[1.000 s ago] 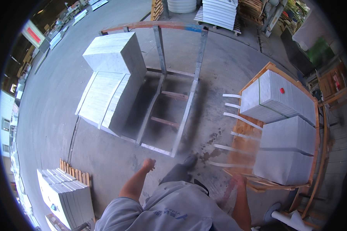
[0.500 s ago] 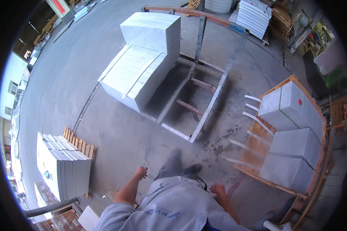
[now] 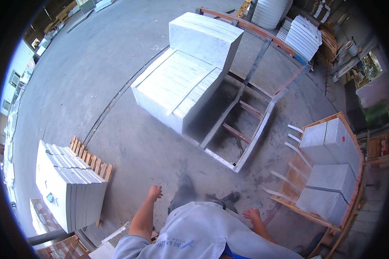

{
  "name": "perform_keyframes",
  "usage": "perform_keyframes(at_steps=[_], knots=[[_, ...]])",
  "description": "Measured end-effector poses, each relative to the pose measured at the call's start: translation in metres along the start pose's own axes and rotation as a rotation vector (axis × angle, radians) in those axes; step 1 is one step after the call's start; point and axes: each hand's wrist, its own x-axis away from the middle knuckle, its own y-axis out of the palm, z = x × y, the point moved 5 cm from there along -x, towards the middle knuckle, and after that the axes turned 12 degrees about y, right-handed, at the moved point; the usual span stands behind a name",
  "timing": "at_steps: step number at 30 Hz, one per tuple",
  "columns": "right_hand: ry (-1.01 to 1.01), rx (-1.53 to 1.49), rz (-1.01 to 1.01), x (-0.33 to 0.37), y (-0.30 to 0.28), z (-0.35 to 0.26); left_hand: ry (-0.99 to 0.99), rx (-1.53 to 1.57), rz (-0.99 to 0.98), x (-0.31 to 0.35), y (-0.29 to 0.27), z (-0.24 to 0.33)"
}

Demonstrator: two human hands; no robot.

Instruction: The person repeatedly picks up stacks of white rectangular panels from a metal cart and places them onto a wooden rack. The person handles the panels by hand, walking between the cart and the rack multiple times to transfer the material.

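My left hand hangs in the air beside my leg, fingers loosely curved and apart, with nothing in it. On the other side, my right hand is held out near my hip, also bare, its fingers a little bent. Neither hand touches anything. Ahead stands a big stack of white stone slabs, a taller block behind a lower one, on a metal frame rack with upright bars. To the right, a wooden crate holds bundled pale tiles, with white strips poking out from its open side.
At the left, strapped white slabs stand against a wooden pallet. A dark metal bar lies low at the left. Far right are another white stack and a white ribbed tank. A dark groove crosses the grey floor.
The slab stack and rack have shifted right and slightly down in view, as has the crate, as my view turns left. My legs have changed stance; both hands remain free.
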Motion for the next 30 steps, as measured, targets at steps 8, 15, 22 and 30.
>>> perform_keyframes(at_steps=[8,15,22,30], knots=[[-0.169,0.765,0.039,-0.003,0.139,-0.039,0.054,0.137,0.078,-0.033,-0.093,0.045],[-0.051,0.414,0.021,-0.058,0.203,-0.132,0.045,0.312,0.063,-0.072,-0.107,0.078],[0.135,-0.150,-0.765,-0.108,0.324,-0.263,0.032,0.248,0.080,-0.125,-0.141,0.168],[-0.319,0.364,-0.003,-0.045,0.453,-0.449,0.070,0.224,0.095,-0.187,-0.186,0.267]])
